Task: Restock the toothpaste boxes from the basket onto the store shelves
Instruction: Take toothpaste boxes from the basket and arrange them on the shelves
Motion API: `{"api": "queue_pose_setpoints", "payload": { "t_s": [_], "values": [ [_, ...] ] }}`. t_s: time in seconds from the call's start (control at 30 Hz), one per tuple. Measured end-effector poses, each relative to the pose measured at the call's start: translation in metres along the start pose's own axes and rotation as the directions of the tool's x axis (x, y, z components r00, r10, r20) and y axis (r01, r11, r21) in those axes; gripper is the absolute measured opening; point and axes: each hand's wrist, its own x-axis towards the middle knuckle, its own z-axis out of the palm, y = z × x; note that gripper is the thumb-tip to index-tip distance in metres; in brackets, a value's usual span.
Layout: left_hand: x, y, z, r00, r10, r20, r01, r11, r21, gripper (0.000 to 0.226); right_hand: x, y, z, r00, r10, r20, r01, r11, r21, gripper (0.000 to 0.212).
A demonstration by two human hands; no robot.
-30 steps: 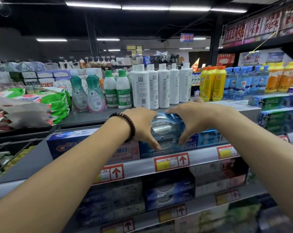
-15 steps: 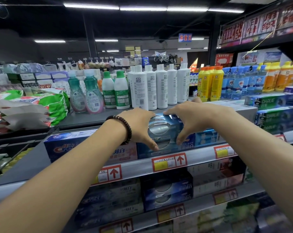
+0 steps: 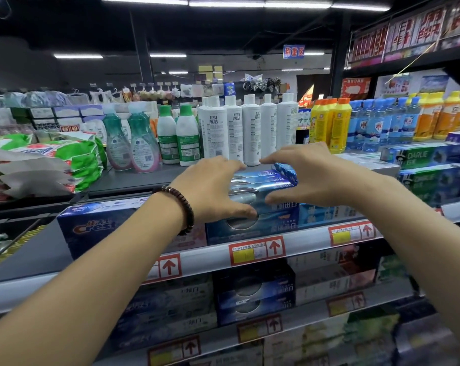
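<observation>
On the top shelf (image 3: 297, 245) of toothpaste, seen from the head camera, both hands frame a stack of blue boxes (image 3: 263, 196). Left hand (image 3: 210, 188), with a dark bead bracelet (image 3: 182, 207) on its wrist, is spread wide, palm against the stack's left end, thumb lying across the front of a lower box and fingers (image 3: 231, 165) curled over the top. Right hand (image 3: 308, 175) is likewise spread, thumb pressed on the front face near the stack's right part, fingers reaching over the uppermost box. Neither hand has lifted anything; the boxes sit on the shelf between the two palms. Just left of the stack lies a dark blue Crest box (image 3: 96, 225), and further boxes continue to the right. Red and yellow price tags (image 3: 256, 250) with arrows run along the shelf edge. Behind the stack, on the upper ledge, stand white bottles (image 3: 234, 130), green-capped bottles (image 3: 186, 136), yellow bottles (image 3: 329, 122) and blue ones (image 3: 376, 125). Green Darlie boxes (image 3: 421, 157) are stacked at the far right. Lower shelves hold more boxes, blurred.
</observation>
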Motion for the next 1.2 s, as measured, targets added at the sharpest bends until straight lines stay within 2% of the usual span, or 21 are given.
{"api": "queue_pose_setpoints", "payload": {
  "t_s": [0.1,0.2,0.47,0.63,0.77,0.9,1.2],
  "values": [
    [-0.010,0.014,0.001,0.992,0.056,-0.111,-0.062,0.997,-0.054,0.081,-0.022,0.002,-0.001,0.983,0.050,-0.177,-0.029,0.993,0.116,0.074],
    [-0.020,0.027,0.003,0.982,0.103,-0.159,-0.122,0.987,-0.110,0.071,-0.044,0.003,-0.003,0.961,0.122,-0.248,-0.084,0.984,0.157,0.058],
    [-0.034,0.039,0.016,0.965,0.178,-0.191,-0.204,0.971,-0.125,0.067,-0.096,0.007,-0.008,0.937,0.281,-0.205,-0.255,0.956,0.144,0.051],
    [-0.038,0.044,0.027,0.960,0.190,-0.206,-0.222,0.965,-0.140,0.067,-0.125,-0.002,-0.001,0.905,0.365,-0.216,-0.321,0.922,0.217,0.038],
    [-0.039,0.056,0.027,0.953,0.180,-0.244,-0.198,0.979,-0.053,0.066,-0.140,-0.001,0.000,0.909,0.381,-0.169,-0.350,0.918,0.187,0.042],
    [-0.035,0.070,0.024,0.955,0.164,-0.248,-0.184,0.981,-0.061,0.067,-0.146,0.014,-0.003,0.905,0.386,-0.179,-0.351,0.915,0.200,0.040],
    [0.000,0.123,0.031,0.972,0.065,-0.226,-0.069,0.998,-0.009,0.068,-0.155,0.093,-0.005,0.942,0.292,-0.163,-0.275,0.954,0.116,0.047]
  ]
}}
